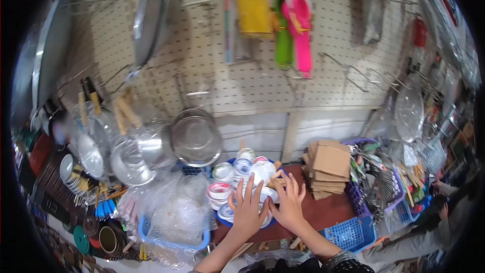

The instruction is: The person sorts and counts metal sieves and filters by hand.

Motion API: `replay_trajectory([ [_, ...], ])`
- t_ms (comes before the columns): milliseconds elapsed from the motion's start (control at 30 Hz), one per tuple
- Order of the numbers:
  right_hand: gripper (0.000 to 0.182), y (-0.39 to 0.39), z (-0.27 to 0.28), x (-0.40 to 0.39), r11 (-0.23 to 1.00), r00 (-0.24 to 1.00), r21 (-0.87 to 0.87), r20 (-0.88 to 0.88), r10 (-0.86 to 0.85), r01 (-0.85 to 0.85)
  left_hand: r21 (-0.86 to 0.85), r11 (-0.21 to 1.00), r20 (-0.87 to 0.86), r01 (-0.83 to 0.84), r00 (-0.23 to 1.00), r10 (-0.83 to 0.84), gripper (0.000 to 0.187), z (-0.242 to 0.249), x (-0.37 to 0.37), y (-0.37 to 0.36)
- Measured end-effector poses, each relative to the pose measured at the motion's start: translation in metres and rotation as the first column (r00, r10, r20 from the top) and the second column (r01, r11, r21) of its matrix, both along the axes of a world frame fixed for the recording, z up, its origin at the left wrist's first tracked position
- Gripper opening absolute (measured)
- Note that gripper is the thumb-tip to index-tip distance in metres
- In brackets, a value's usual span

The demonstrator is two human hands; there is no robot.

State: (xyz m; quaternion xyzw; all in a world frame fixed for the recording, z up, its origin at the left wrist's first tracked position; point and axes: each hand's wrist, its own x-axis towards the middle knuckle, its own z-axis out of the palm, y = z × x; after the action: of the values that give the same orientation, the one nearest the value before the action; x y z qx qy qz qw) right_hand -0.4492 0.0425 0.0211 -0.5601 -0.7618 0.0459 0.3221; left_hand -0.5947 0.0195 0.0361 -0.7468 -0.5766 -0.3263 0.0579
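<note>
My left hand (247,210) reaches over the small white bowls and dishes, its fingers spread and nothing in its grasp. Close beside it, my right hand (289,206) is also open with fingers apart, near the right side of the dishes. Below and between both hands, a white dish (267,193) is partly covered by fingers. A stack of red-rimmed bowls (219,191) stands left of my left hand. Blue-patterned bowls (242,166) are piled behind it. The dishes sit in a blue tray (221,219), mostly hidden. Light wooden pieces (277,173) lie among the bowls.
Cardboard pieces (331,164) are stacked to the right, beside a purple basket (357,197) of metal utensils. A blue basket (351,233) sits at the front right. Plastic-wrapped goods fill a light-blue basket (174,241) at left. Pans (196,136) hang on the pegboard (202,76).
</note>
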Motion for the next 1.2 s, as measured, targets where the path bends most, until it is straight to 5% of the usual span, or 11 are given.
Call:
replay_trajectory([
  [267,0.038,-0.073,0.027,0.184,0.979,0.964,0.017,-0.176,-0.199,0.205,-0.104,0.898,0.135,0.428,0.900,-0.414,0.053,-0.008,0.148,-0.011],
  [467,0.022,-0.112,0.057,0.319,0.990,0.855,-0.015,-0.502,-0.130,0.141,-0.043,0.798,0.238,0.602,0.782,-0.577,0.041,0.016,0.273,-0.005],
  [700,0.018,-0.111,0.036,0.454,0.960,0.810,-0.078,-0.520,-0.270,0.270,-0.041,0.728,0.156,0.684,0.724,-0.672,0.032,0.043,0.388,0.042],
  [833,0.017,-0.091,0.006,0.525,0.948,0.876,-0.117,-0.361,-0.320,0.297,-0.003,0.687,-0.050,0.727,0.686,-0.726,0.020,0.030,0.446,0.086],
  [1033,0.013,-0.043,-0.045,0.563,0.962,0.937,-0.022,-0.222,-0.269,0.272,-0.082,0.583,-0.354,0.808,0.523,-0.775,0.016,0.002,0.471,0.117],
  [1200,0.013,0.022,-0.061,0.577,0.972,0.967,0.096,-0.159,-0.197,0.214,-0.208,0.526,-0.410,0.825,0.415,-0.813,0.015,0.000,0.491,0.148],
])
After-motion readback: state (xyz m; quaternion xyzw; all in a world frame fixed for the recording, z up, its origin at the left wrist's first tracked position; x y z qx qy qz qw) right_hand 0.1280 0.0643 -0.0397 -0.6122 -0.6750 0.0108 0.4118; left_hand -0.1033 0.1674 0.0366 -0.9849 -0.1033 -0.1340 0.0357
